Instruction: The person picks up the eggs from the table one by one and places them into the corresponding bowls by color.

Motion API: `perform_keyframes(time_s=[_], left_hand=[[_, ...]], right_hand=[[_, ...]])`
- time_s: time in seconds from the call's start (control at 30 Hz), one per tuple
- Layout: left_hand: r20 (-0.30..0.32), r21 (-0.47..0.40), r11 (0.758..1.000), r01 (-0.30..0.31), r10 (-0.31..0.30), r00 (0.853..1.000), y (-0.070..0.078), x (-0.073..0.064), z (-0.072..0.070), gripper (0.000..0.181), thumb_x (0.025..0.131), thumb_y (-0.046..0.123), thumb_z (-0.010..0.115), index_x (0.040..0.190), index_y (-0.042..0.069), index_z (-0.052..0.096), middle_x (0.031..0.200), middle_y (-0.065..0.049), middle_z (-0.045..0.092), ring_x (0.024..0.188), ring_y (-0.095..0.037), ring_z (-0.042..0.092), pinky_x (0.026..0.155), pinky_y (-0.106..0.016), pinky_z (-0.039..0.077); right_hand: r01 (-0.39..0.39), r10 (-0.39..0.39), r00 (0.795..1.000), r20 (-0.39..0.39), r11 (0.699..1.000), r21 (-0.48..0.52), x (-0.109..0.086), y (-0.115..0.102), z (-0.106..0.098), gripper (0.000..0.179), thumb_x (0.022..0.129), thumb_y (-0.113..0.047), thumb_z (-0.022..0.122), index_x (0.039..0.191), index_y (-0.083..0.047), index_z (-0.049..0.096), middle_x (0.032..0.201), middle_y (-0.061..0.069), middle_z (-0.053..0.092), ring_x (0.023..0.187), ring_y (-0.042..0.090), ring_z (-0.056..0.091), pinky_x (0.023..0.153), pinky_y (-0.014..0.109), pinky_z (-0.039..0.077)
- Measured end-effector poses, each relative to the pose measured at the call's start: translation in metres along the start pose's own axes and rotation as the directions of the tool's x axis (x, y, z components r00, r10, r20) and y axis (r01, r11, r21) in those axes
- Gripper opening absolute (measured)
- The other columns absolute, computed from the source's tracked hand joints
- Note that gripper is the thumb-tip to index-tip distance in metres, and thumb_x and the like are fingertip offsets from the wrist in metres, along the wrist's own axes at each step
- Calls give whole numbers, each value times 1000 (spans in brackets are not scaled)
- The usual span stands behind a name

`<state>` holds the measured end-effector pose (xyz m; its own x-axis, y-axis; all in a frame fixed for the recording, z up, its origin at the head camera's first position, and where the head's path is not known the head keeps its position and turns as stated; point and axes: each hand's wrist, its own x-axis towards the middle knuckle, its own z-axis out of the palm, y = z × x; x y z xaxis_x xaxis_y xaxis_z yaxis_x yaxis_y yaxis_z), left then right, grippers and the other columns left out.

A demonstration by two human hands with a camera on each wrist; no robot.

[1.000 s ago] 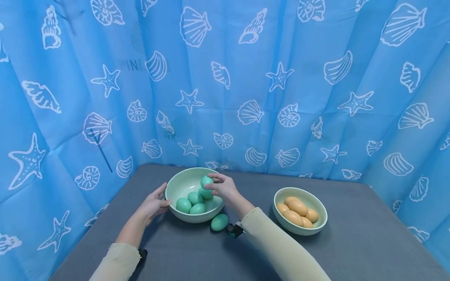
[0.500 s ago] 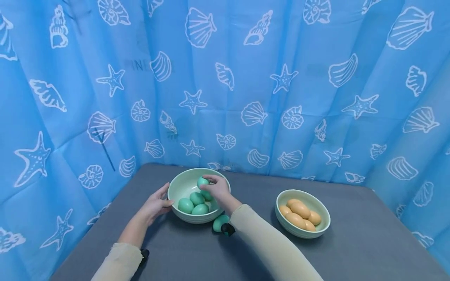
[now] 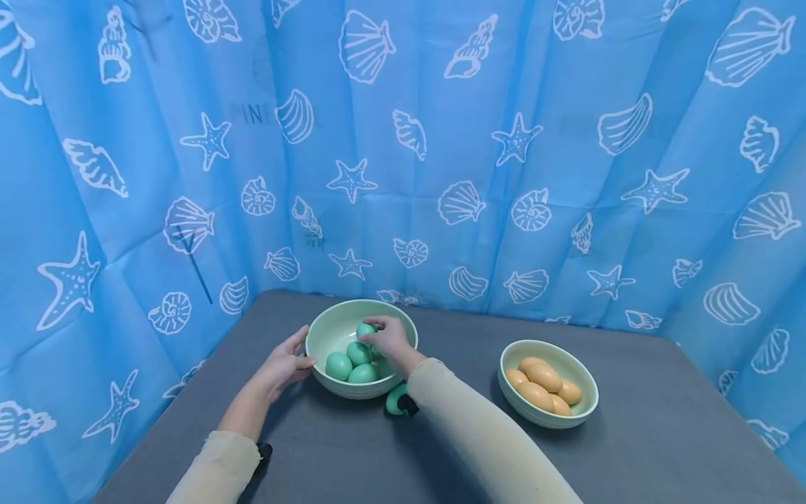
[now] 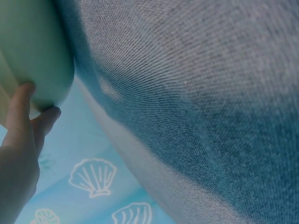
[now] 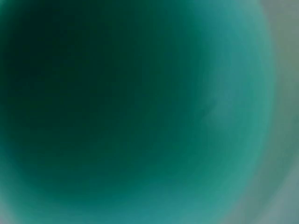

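Observation:
In the head view, my right hand [image 3: 389,340] is inside a pale green bowl [image 3: 324,334], pinching a green egg [image 3: 366,332] between thumb and fingers. Several more green eggs [image 3: 338,365] lie in the bowl beneath it. My left hand [image 3: 281,367] rests at the bowl's left side, its thumb and fairly straight fingers touching the outer wall, as the left wrist view also shows with the bowl [image 4: 35,46]. One green egg [image 3: 395,399] lies on the table outside the bowl, partly covered by the right wrist camera. Blurred green [image 5: 117,112] fills the right wrist view.
A second pale green bowl [image 3: 535,414] stands to the right, with several tan eggs [image 3: 543,376] in it. Both bowls stand on a grey cloth-covered table [image 3: 661,434]. Behind the table hangs a blue curtain [image 3: 441,168] with white shells and starfish.
My right hand has lowered the green egg slightly into the bowl. The right forearm has swung left, now covering part of the loose egg. The left hand stays at the bowl.

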<state>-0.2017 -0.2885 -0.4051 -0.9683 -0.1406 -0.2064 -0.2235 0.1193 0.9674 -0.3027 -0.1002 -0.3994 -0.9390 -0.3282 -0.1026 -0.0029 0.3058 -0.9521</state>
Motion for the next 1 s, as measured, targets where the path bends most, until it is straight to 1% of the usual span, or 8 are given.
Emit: perform_keyframes(time_s=[0.13,0.2,0.3,0.37,0.43,0.6,0.67,1.0], left_hand=[[5,-4,1000,4,-4,1000,-1,0,0,76,101,-2,51,162,7,6,167,-21,-3,151,-47,10,114,-57,36],[10,-5,1000,4,-4,1000,-1,1,0,76,101,-2,51,162,7,6,167,-21,-3,151,-47,9,114,-57,36],[8,-9,1000,3,-3,1000,-2,1,0,75,101,-1,51,162,7,7,167,-21,-2,151,-46,8,114,-57,35],[3,-8,1000,2,-2,1000,-1,1,0,76,101,-1,52,162,8,8,167,-21,-1,151,-47,9,114,-58,35],[-2,-5,1000,1,-1,1000,-1,1,0,76,101,-1,52,162,8,8,167,-21,-1,151,-47,10,114,-58,36],[-17,-6,1000,5,-5,1000,0,1,1,76,100,-2,53,162,8,10,167,-22,0,151,-47,11,113,-57,36],[-18,-6,1000,5,-5,1000,0,1,1,76,100,-2,53,162,8,10,167,-22,0,151,-48,10,113,-57,36],[-18,-7,1000,11,-11,1000,1,1,2,76,101,-1,53,162,7,9,167,-22,0,150,-48,13,114,-57,36]], right_hand=[[-7,8,1000,19,998,-55,1,0,0,40,89,3,71,128,-3,68,145,19,53,138,39,44,108,49,46],[-14,16,1000,24,995,-95,2,1,0,39,89,4,72,126,-4,69,144,19,54,130,37,52,103,48,50],[-15,22,998,51,990,-140,1,0,-1,38,90,3,71,127,-5,69,143,20,54,95,29,69,79,39,60],[-18,29,997,76,990,-138,1,0,-1,39,90,3,70,129,-6,67,141,21,54,67,21,68,60,32,58],[-26,38,994,103,993,-119,1,0,-1,41,91,4,69,130,-4,66,130,22,60,52,15,62,50,27,55],[-59,73,988,136,993,-101,3,3,0,42,91,9,66,131,1,63,89,21,71,47,9,60,46,20,51],[-73,88,986,143,992,-105,3,2,0,41,92,9,64,133,2,61,83,19,70,46,8,59,45,18,49],[-102,105,979,173,994,-28,-2,2,-5,55,92,11,60,145,0,51,94,23,70,48,10,60,46,19,50]])
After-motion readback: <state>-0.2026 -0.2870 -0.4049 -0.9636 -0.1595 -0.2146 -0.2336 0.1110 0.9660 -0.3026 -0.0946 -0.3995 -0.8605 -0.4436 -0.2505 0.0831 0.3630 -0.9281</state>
